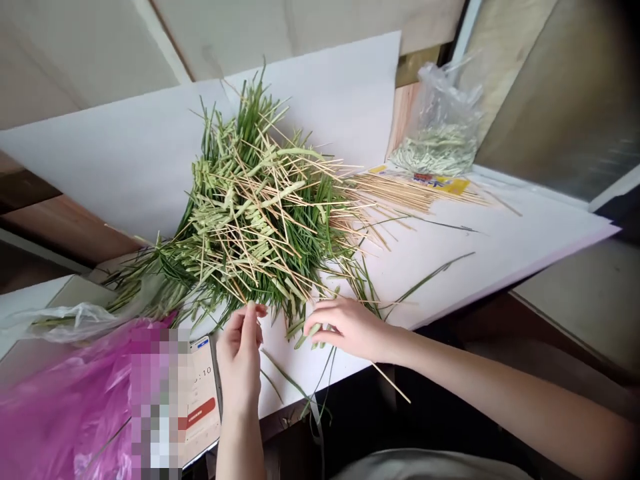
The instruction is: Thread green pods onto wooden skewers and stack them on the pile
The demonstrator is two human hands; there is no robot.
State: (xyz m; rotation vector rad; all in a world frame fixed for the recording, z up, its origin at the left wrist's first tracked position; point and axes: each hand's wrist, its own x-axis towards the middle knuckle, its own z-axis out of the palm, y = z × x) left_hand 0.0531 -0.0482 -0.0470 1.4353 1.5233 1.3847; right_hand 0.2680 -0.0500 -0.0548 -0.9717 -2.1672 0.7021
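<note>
My left hand is closed in a pinch at the table's front, with thumb and forefinger together. Whatever lies between those fingertips is too small to make out. My right hand curls its fingers around a bamboo skewer, whose bare end sticks out below the wrist. Pale green stem pieces show between the right fingers; whether they are all on the skewer is partly hidden. Just beyond both hands rises a large heap of green stems, with many bamboo skewers carrying green pieces lying across it.
Bare skewers lie right of the heap, near a clear bag of pale green pieces. Loose stems are scattered on the white table covering. At left are a phone, a magenta plastic bag and clear plastic.
</note>
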